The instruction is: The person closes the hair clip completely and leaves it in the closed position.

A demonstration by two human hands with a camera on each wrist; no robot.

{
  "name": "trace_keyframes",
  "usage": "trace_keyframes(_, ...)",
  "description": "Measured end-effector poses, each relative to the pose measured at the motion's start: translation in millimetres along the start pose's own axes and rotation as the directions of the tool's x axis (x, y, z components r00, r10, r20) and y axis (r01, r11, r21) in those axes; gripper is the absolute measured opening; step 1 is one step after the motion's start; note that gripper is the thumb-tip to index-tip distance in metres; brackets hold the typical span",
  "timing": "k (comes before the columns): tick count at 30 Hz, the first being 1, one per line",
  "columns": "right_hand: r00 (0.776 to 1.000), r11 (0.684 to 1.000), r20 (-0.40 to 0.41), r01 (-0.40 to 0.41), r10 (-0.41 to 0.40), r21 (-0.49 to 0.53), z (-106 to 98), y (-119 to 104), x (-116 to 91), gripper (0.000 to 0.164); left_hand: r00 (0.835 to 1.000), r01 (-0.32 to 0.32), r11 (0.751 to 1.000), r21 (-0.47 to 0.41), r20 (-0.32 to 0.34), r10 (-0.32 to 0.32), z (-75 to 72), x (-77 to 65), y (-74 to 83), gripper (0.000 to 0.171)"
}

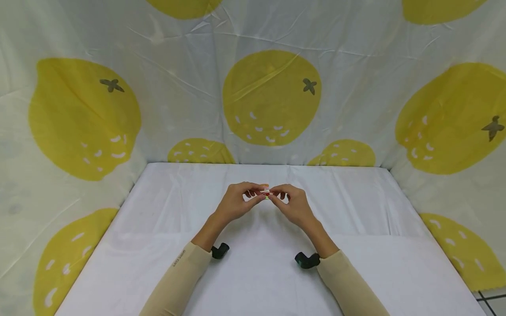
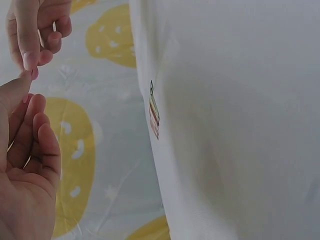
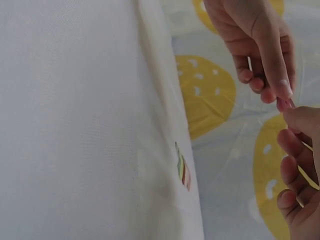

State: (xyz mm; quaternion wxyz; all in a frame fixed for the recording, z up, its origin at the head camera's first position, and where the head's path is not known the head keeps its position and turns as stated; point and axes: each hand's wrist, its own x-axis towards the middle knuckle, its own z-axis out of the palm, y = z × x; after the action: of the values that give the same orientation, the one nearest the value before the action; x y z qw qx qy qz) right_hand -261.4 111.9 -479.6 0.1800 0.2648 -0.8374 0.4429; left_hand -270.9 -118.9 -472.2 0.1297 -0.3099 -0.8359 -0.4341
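Note:
Thumb and forefinger of my left hand (image 1: 236, 201) pinch one side of a small red-pink piece (image 3: 285, 104). My right hand (image 1: 295, 205) pinches its other side, the fingertips of both hands almost meeting. Most of the piece is hidden by the fingers, and I cannot tell its kind. The other fingers of both hands are loosely bent. Beyond the hands, a small flat strip with green, yellow, brown and pink stripes (image 2: 154, 111) lies on the white cloth; in the head view it shows behind the fingers as bits of orange, red and green.
A white cloth (image 1: 158, 245) covers the table. Behind it and along both sides hangs a pale curtain (image 1: 178, 87) printed with big yellow lemons. A black wrist camera mount (image 1: 220, 250) sits at the left sleeve, another mount (image 1: 307, 260) at the right.

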Motion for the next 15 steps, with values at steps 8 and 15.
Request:
trace_keyframes(8, 1.000, 1.000, -0.002, 0.009, -0.009, -0.005, -2.2, -0.3, -0.3, 0.012, 1.000, -0.017, 1.000, 0.011, -0.024, 0.017, -0.2, -2.4, -0.2, 0.027)
trace_keyframes(15, 1.000, 1.000, -0.005, 0.018, -0.018, 0.015, -1.5, -0.3, -0.2, 0.011, 0.999, -0.009, 1.000, 0.010, -0.043, 0.010, -0.9, -3.5, 3.0, 0.019)
